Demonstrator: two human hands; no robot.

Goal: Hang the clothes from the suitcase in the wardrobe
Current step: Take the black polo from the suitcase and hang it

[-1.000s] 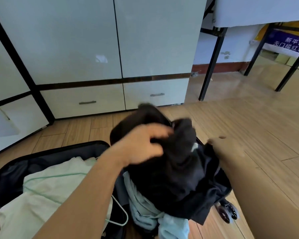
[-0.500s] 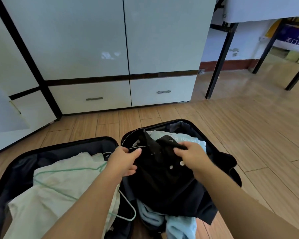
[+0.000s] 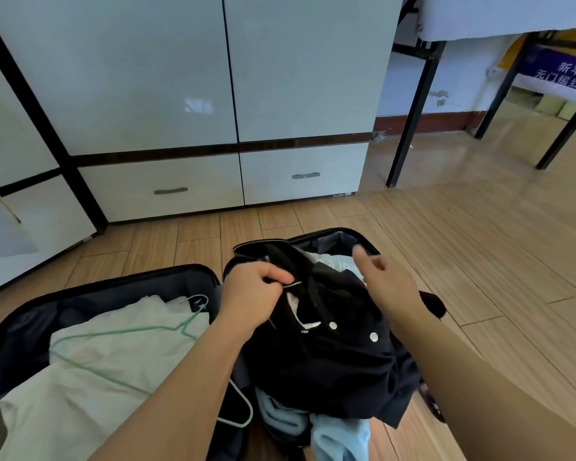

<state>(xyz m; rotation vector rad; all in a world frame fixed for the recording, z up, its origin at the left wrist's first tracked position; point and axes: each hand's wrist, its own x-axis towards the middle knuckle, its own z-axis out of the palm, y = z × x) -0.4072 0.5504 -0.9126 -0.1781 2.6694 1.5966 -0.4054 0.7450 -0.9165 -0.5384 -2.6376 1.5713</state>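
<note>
Head view: a black buttoned shirt (image 3: 330, 347) is heaped in the right half of an open black hard-shell suitcase (image 3: 113, 287) on the wood floor. Its collar, seemingly with a thin wire hanger hook, is pinched by the left hand (image 3: 253, 294). The right hand (image 3: 384, 284) is held above, fingers loose, nothing held. Step judged: pulling the shirt out. Lifting clear and carrying to the closed white wardrobe (image 3: 213, 78) is called for next.

Bedroom or dorm-type rm. White wardrobe (image 3: 213, 78) w/ drawers (image 3: 167, 188) along wall, wood-plank floor (image 3: 479, 244), open suitcase (image 3: 113, 284) of clothes on floor, black metal-frame legs (image 3: 413, 121) at right.
</note>
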